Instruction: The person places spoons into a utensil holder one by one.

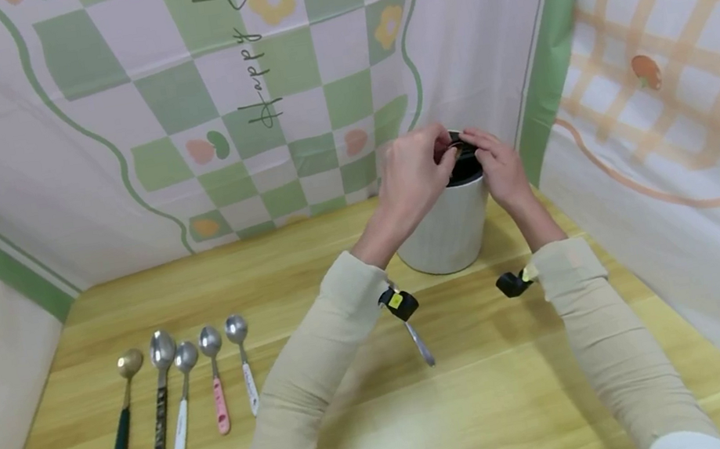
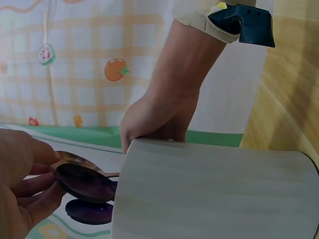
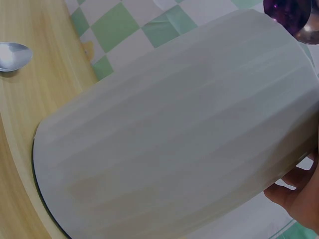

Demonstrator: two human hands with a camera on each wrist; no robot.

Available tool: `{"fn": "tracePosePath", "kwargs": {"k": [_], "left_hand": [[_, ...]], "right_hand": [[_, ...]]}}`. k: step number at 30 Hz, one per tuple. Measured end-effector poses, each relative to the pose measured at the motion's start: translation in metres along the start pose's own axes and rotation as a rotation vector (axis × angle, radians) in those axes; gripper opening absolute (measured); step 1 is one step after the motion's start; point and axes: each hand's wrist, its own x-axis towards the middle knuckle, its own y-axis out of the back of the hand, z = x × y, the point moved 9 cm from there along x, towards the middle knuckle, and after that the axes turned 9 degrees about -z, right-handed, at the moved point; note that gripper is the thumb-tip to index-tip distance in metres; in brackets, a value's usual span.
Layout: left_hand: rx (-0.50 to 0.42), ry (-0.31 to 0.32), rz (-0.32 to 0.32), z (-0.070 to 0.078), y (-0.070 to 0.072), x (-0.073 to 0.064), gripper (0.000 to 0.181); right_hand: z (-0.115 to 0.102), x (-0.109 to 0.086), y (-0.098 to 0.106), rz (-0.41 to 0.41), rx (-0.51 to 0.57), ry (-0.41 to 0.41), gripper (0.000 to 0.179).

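Observation:
My left hand [image 1: 413, 170] is over the mouth of a tall white ribbed bin [image 1: 448, 229] with a black inside. In the left wrist view its fingers pinch the bowl of a copper-coloured spoon [image 2: 76, 160], whose handle runs down past the rim. Two dark purple spoons [image 2: 88, 213] stand in the bin beside it, bowls up, one close against the fingers. At the bin's right side, my right hand [image 1: 501, 167] holds the rim, its bent fingers [image 3: 294, 191] against the outer wall in the right wrist view.
Several spoons lie in a row at the table's left, among them a green-handled spoon [image 1: 125, 411] and a pink-handled spoon [image 1: 218, 391]. Another metal spoon [image 1: 421, 345] lies partly hidden under the left wrist. Patterned curtains [image 1: 284, 110] hang close behind the bin and on both sides.

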Motion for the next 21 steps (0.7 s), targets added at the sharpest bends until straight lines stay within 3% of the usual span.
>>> {"fn": "tracePosePath", "kwargs": {"k": [8,21], "left_hand": [[-0.042,-0.042,0.014,-0.004,0.012,-0.009,0.015],[0.08,-0.057,0.007,-0.001,0.008,-0.005,0.016]], "right_hand": [[-0.001,0.002,0.002,0.013,-0.009,-0.006,0.043],[0.001,0.001,-0.002,0.004,-0.017,-0.029,0.043]]}}
